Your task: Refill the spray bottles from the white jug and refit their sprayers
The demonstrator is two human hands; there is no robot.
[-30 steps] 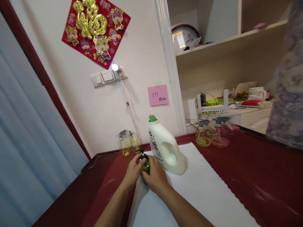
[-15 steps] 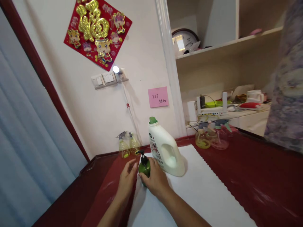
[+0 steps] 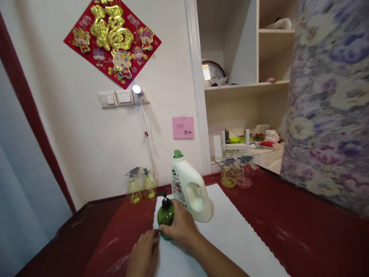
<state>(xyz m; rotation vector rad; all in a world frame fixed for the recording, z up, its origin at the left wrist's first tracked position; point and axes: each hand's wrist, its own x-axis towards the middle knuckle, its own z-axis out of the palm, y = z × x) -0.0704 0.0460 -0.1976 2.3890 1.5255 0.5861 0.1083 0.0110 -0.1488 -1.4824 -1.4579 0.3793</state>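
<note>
A green pump bottle [image 3: 165,216] stands on a white sheet [image 3: 230,231], at its left edge near the far left corner, on the red tabletop [image 3: 273,215]. The right hand [image 3: 182,225] grips its side; the left hand [image 3: 144,252] is by its base, fingers too hidden to judge. The bottle looks light, stiff and slick, best held around the belly. A pink note [image 3: 183,128] reads "377"; the label on the white jug [image 3: 184,181] is illegible from here.

Pump bottle [image 3: 165,216], in right grip [image 3: 182,226]: translucent plastic, glossy. Jug [image 3: 184,175], just beyond right grip: opaque plastic, smooth, soft sheen. Sheet [image 3: 227,231], beneath: matt. Tabletop [image 3: 302,227], outward: glossy.
</note>
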